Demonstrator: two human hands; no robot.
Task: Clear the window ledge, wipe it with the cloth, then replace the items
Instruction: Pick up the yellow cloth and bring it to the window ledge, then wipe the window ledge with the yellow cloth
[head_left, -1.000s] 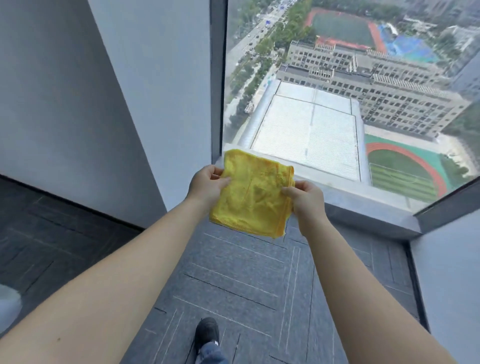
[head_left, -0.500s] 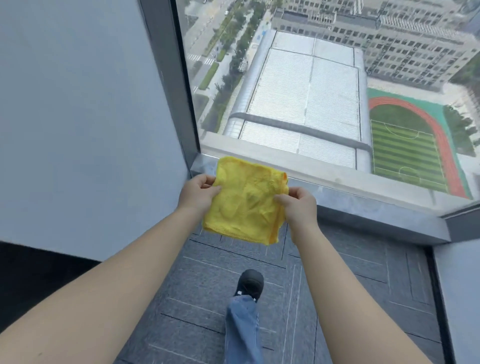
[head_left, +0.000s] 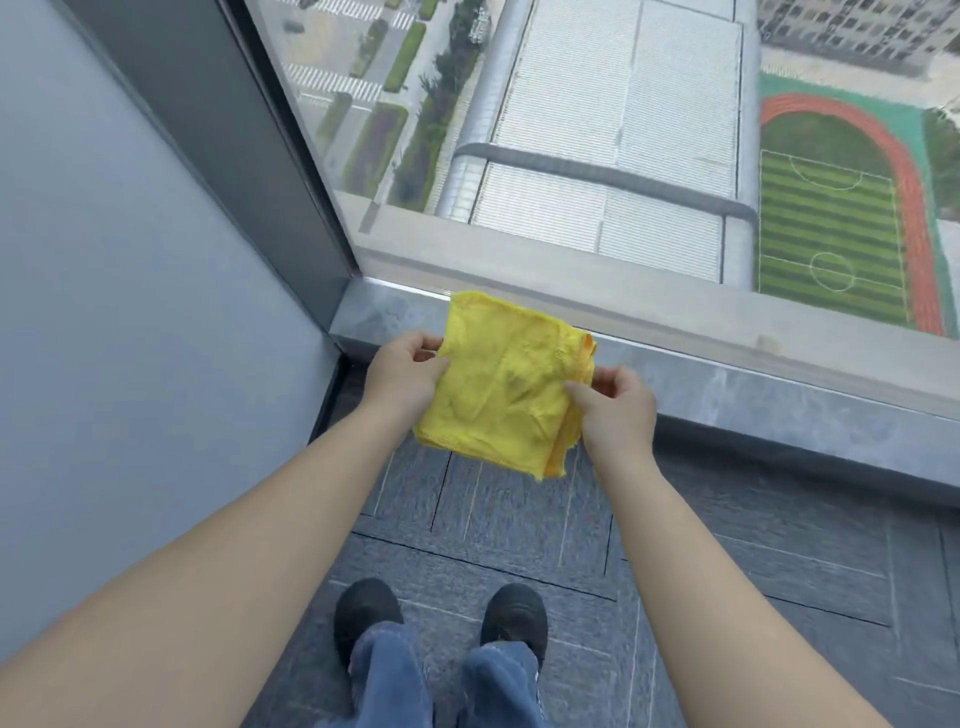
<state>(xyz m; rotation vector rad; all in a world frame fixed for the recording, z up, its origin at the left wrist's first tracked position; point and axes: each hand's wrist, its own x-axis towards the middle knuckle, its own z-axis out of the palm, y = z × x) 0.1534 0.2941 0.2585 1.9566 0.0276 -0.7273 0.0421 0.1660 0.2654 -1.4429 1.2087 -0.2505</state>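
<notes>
A folded yellow cloth (head_left: 501, 384) hangs between both hands, just in front of the low grey window ledge (head_left: 753, 387). My left hand (head_left: 402, 371) pinches the cloth's left edge. My right hand (head_left: 615, 408) pinches its right edge, where the folded layers show. The cloth's top edge overlaps the ledge's left end near the corner in this view. No items are visible on the ledge.
A grey wall (head_left: 130, 312) and a dark window frame post (head_left: 234, 130) close off the left side. Large window glass (head_left: 623, 130) rises behind the ledge. My two dark shoes (head_left: 441, 618) stand on the grey tiled floor (head_left: 753, 571).
I have stepped closer to the ledge; both feet now stand together and the view tilts further down. The cloth, still held by both hands, now sits lower and nearer the ledge's left corner.
</notes>
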